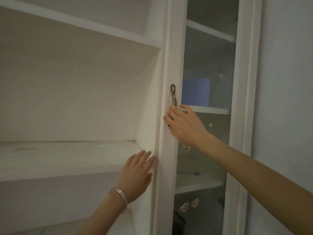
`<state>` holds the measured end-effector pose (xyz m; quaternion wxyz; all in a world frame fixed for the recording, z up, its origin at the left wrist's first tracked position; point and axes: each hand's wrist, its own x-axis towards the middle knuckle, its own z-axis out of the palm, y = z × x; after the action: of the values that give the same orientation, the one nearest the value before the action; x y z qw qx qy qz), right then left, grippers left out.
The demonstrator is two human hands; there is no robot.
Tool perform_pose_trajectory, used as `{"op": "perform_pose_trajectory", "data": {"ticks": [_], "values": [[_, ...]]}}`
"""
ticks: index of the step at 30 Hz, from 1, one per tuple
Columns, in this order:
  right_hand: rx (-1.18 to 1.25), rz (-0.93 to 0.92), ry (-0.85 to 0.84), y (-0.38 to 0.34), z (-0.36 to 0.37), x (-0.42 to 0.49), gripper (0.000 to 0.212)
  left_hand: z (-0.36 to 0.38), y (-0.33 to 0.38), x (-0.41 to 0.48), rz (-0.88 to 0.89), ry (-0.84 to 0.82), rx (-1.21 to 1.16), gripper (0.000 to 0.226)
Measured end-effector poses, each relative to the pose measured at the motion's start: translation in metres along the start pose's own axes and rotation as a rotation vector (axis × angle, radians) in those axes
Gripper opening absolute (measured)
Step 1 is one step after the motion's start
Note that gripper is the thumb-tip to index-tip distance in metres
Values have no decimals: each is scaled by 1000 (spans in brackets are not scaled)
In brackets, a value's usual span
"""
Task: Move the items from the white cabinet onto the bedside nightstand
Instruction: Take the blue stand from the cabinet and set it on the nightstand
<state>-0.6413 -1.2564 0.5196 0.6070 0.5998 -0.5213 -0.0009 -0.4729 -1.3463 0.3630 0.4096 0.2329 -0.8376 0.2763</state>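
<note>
Head view: a white cabinet of painted wood fills the frame, matte and a little scuffed. Its left part is open, with thick flat shelves; the nearest shelf shows faint stains and specks on top. To the right stands a tall, narrow glass door with a moulded white frame. A slim, curved brass handle is mounted on the door's left stile. The right hand grips the lower end of that handle, fingers curled round it. The left hand is flat with straight fingers, whose tips touch the edge of the upright beside the door; it holds nothing. Thin silver bangles ring its wrist. Behind the glass, on a shelf just right of the handle, sits a blue box-shaped item, its outline soft through the pane. Small cartoon stickers cling to the glass lower down. A plain pale wall lies far right.
</note>
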Motion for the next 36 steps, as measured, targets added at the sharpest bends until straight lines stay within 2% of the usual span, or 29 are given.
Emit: {"op": "perform_pose_trajectory", "data": {"ticks": [5,12,15,18,22,30,36], "values": [[-47,-113,-27,10,-11,10,15,-10,1,4,-26,18,4,59],[-29,-108,-59,9,-21,15,7,-25,4,2,-21,35,-12,59],[-3,-108,-24,12,-32,11,13,-30,-2,-3,-11,28,-6,53],[34,-108,70,28,-45,-19,15,-30,-4,-6,13,18,-1,58],[31,-59,104,49,-79,-72,41,-33,23,4,107,18,-64,57],[-77,88,94,50,-118,-108,29,-64,100,24,255,64,-311,57],[-150,-54,-51,61,-140,-119,38,-62,96,-5,228,-12,-347,61]]}}
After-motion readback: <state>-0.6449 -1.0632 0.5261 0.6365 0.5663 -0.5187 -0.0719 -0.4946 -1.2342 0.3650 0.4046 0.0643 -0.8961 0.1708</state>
